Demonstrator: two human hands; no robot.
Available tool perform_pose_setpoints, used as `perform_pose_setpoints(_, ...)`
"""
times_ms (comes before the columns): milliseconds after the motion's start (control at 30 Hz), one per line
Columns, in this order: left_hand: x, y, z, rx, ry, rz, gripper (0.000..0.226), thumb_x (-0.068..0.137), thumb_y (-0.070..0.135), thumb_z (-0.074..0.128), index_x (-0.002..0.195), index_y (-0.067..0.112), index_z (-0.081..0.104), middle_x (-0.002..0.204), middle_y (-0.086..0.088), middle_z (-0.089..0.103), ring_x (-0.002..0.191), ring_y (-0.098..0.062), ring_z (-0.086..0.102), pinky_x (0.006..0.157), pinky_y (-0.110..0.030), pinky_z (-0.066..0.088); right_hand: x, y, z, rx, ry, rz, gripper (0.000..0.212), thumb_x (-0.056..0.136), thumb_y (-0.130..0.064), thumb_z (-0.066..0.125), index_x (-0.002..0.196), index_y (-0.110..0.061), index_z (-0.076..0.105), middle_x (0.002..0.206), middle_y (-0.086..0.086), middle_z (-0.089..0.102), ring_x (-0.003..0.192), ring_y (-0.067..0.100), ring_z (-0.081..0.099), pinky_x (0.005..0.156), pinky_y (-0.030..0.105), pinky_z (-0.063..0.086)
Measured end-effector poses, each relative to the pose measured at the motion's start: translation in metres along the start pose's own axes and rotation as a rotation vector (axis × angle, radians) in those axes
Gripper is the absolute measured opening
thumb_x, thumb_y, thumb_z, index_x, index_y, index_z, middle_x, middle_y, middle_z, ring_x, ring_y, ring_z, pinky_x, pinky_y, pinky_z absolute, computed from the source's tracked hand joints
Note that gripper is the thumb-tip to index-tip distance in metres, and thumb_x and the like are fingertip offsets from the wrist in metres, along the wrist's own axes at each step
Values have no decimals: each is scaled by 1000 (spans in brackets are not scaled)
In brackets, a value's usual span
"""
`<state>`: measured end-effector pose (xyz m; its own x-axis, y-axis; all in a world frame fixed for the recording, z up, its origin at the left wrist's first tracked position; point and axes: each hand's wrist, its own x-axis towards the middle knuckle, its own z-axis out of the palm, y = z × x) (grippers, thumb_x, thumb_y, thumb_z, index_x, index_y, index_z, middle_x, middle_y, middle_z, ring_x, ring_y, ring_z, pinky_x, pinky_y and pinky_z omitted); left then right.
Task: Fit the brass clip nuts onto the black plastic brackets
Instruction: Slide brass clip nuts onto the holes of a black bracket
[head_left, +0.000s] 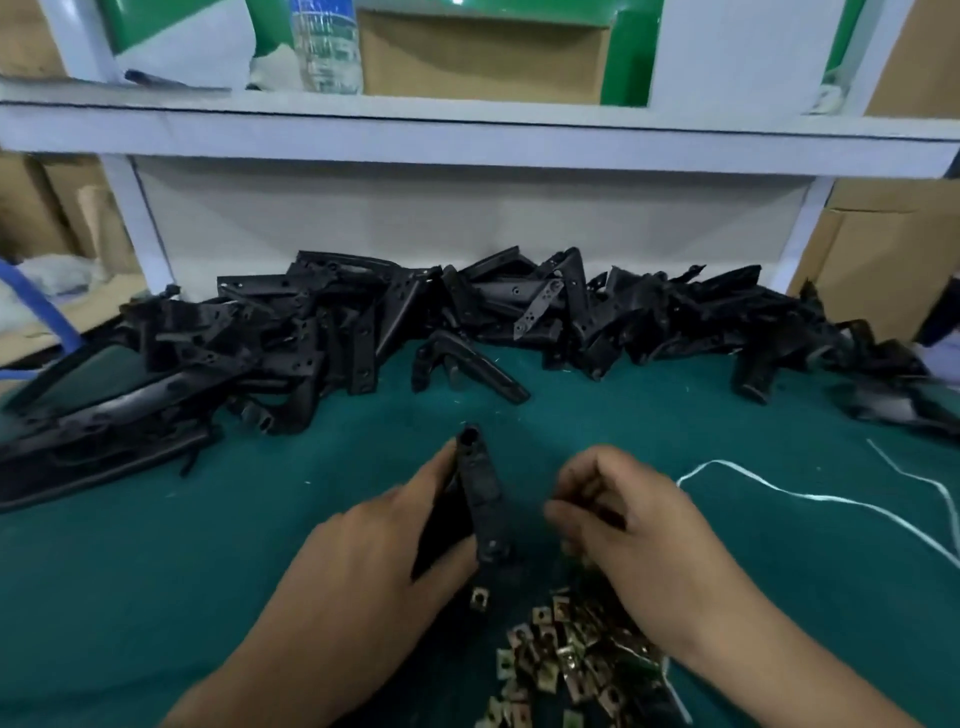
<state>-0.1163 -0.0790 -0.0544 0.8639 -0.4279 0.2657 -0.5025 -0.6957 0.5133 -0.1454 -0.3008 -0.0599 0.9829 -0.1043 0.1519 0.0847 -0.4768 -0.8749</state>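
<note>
Dozens of black plastic brackets (467, 322) heaped in a long pile across the far side of the green counter (675, 431), below a white shelf (467, 135) that carries a plastic bottle (326, 47) and a cardboard box (483, 57). One loose bracket (467, 371) lies just in front of the pile, apart from it. White string (810, 496) trails over the counter at right. My left hand (374, 561) grips one black bracket (480, 499), fingers curled around its lower part, its far end pointing up and away from me; one brass clip nut (478, 597) already sits on its near end, just below my thumb. My right hand (639, 525) hovers beside the held bracket, not touching it, fingers curled inward and pinched together; blur, cannot tell if it holds a nut. Heap of brass clip nuts (571, 660) lies on the counter near edge, right under my right hand and wrist, close to the bracket's near end.
</note>
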Motion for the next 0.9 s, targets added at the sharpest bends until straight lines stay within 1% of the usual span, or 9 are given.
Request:
perform_pose_setpoints(67,-10,0,-7,79,9,43,73,84,75,27,138,77,-21,121,31,59,87,-4,65,72,-30,57,-3,-4,0,193,6,-29,24,92,-10,78,86,-32,69,78,-6,70,71,6,63,67,20,51)
perform_pose_setpoints(167,-18,2,-11,122,-60,54,75,73,76,9,140,73,-24,122,27,58,84,-9,66,69,-35,58,-7,-12,1,370,-14,-23,20,89,-9,80,90,-29,77,87,-4,76,80,6,69,73,15,53)
perform_pose_setpoints(267,-18,3,-9,56,-29,76,69,83,70,25,139,79,-14,114,40,53,91,-5,64,70,-27,56,-9,-17,5,543,1,-4,13,86,-16,79,94,-26,79,90,-2,78,84,10,74,74,15,55)
perform_pose_setpoints(367,-17,3,-6,8,26,79,78,89,56,50,139,81,-4,110,56,43,93,1,62,66,-17,51,-10,-16,7,686,13,-16,14,81,-20,74,95,-21,79,91,1,76,87,21,77,83,26,60)
perform_pose_setpoints(433,-17,2,-5,19,42,105,74,87,61,45,143,79,1,114,51,48,88,2,62,64,-18,53,-10,-16,6,688,10,-36,14,80,-21,76,93,-22,80,93,2,77,90,21,77,87,27,60)
perform_pose_setpoints(567,-19,0,-2,35,72,134,78,87,52,50,146,75,5,119,31,59,86,-4,65,63,-32,58,-13,-18,8,671,-42,-44,25,75,-30,87,98,-22,83,97,3,79,94,15,76,86,20,56)
perform_pose_setpoints(700,-19,-1,0,38,75,145,76,86,55,49,145,77,6,123,36,56,91,-4,66,68,-33,59,-15,-21,11,683,-43,-77,29,69,-28,92,95,-20,83,94,4,79,92,14,74,87,21,57)
perform_pose_setpoints(800,-18,-2,0,37,71,140,76,87,56,51,145,77,6,117,53,46,96,-2,64,70,-28,58,-17,-24,12,703,-20,-88,30,62,-27,95,87,-22,81,90,4,77,87,14,73,82,22,57)
perform_pose_setpoints(900,-18,-5,1,33,85,157,76,88,54,54,145,76,8,128,45,46,98,-3,66,72,-33,60,-20,-28,10,609,9,-135,21,68,-21,91,86,-24,79,95,4,78,91,16,75,82,22,58)
